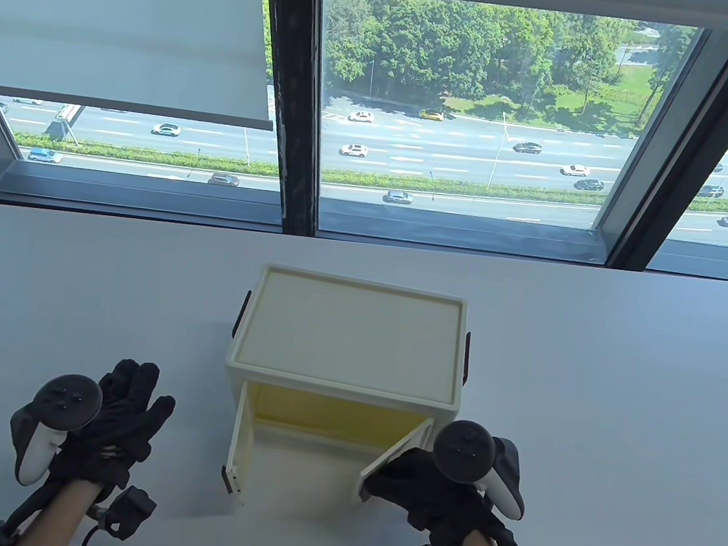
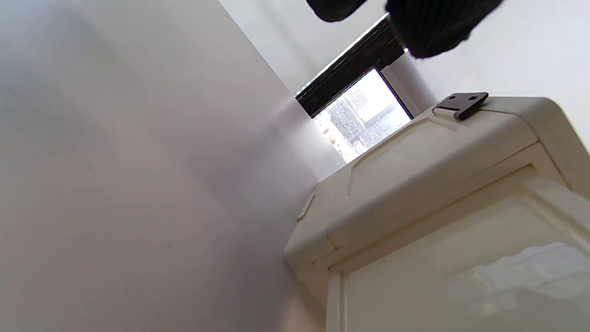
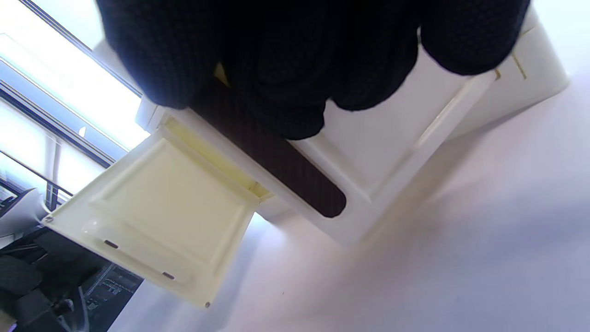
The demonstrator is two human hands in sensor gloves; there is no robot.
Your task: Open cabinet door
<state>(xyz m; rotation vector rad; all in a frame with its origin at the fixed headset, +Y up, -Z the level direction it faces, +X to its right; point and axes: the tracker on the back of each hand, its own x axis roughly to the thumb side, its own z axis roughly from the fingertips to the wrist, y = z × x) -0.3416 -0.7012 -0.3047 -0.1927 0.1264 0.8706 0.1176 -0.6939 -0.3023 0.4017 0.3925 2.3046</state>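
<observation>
Right door (image 1: 393,461) gripped at its free edge by right hand (image 1: 426,488); left door (image 1: 240,448) open. Left hand (image 1: 111,422) open, off cabinet (image 1: 350,343). Risk: unbraced cabinet dragged toward near worktop edge.

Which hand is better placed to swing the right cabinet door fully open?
The right hand: it grips the free edge of the partly open right door. The left hand rests on the table, apart from the cabinet.

a white table (image 1: 587,374) carries one cream cabinet (image 1: 351,337) near its front middle; both doors stand open
</observation>
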